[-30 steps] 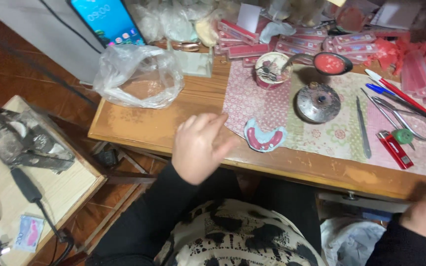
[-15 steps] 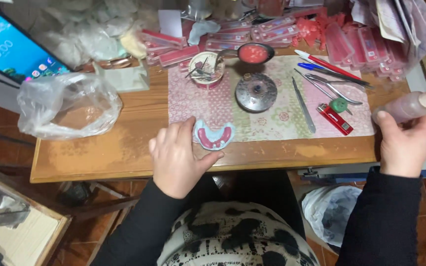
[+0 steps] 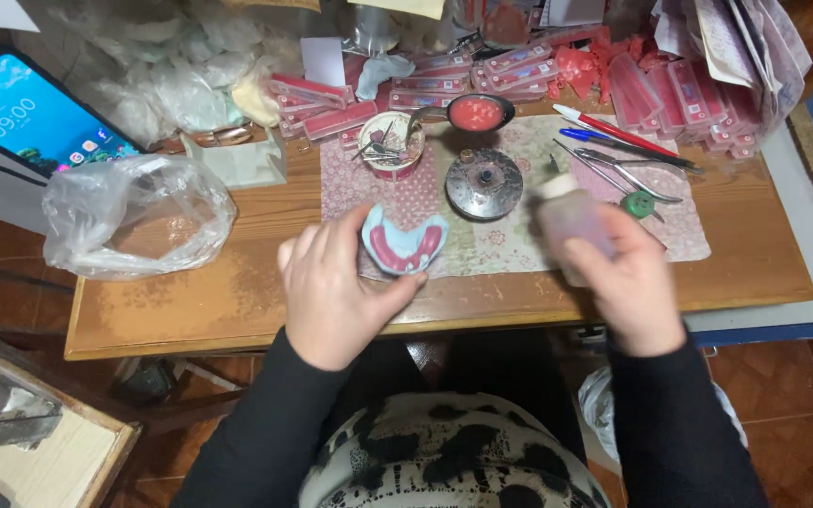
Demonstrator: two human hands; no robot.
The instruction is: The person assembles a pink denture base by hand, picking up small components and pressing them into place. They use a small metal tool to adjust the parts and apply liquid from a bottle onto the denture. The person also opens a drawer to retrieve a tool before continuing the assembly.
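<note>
Mould, blue with pink wax, sits pinched in the left hand, arch opening away; the right hand grips a blurred bottle just right of it.

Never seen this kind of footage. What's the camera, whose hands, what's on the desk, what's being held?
There is no machine here: a person works with two bare hands, filmed by one camera worn on the head, looking down.

The left hand has a grip on a blue horseshoe-shaped mould with pink material. The right hand holds a small pale bottle, blurred by motion.

On the wooden desk lies a floral cloth bearing a round metal dish, a small cup of tools and a bowl of pink paste. Metal hand tools and pens lie to the right, a crumpled clear plastic bag to the left, a lit phone beyond it, and pink trays at the back.
</note>
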